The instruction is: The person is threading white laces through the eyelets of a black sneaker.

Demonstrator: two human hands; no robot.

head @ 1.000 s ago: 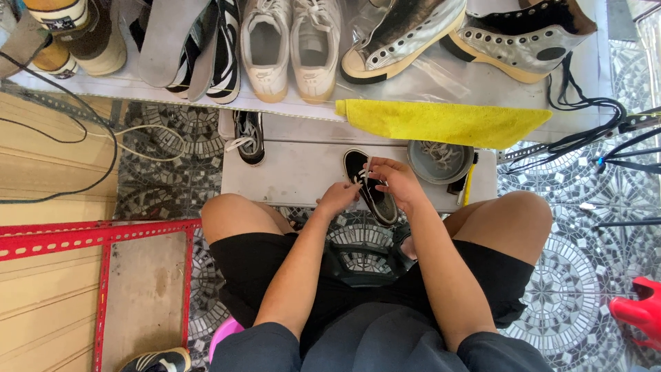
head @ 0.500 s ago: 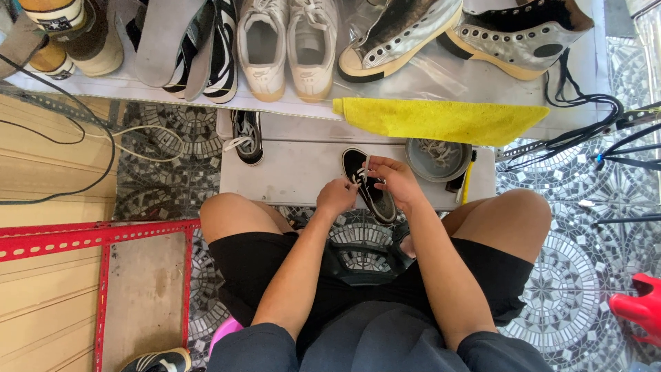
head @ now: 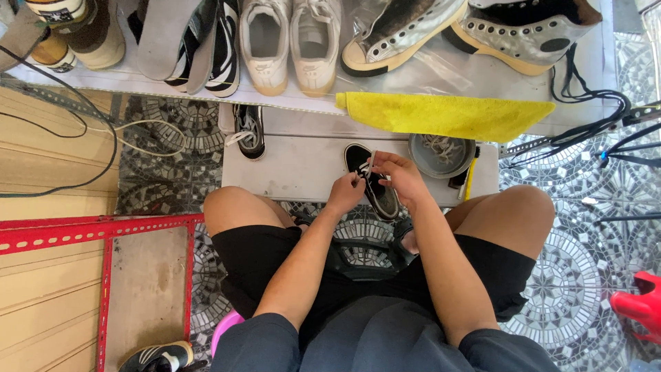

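Note:
A small black sneaker (head: 358, 160) with white laces lies on a low grey platform (head: 289, 172) in front of my knees. My left hand (head: 344, 193) pinches a white lace end at the shoe's left side. Over the middle of the shoe, my right hand (head: 401, 178) holds the other lace end, fingers curled. Much of the shoe is hidden under both hands. A second black sneaker (head: 249, 131) sits at the platform's far left edge.
A grey bowl (head: 441, 157) holding laces stands right of the shoe, under a yellow cloth (head: 447, 114). A shelf above carries white sneakers (head: 289, 41) and silver high-tops (head: 523, 34). A red metal frame (head: 103, 234) lies left; black cords (head: 592, 117) hang right.
My left hand has moved up and closer to the shoe's laces. My right hand stays over the shoe with little shift.

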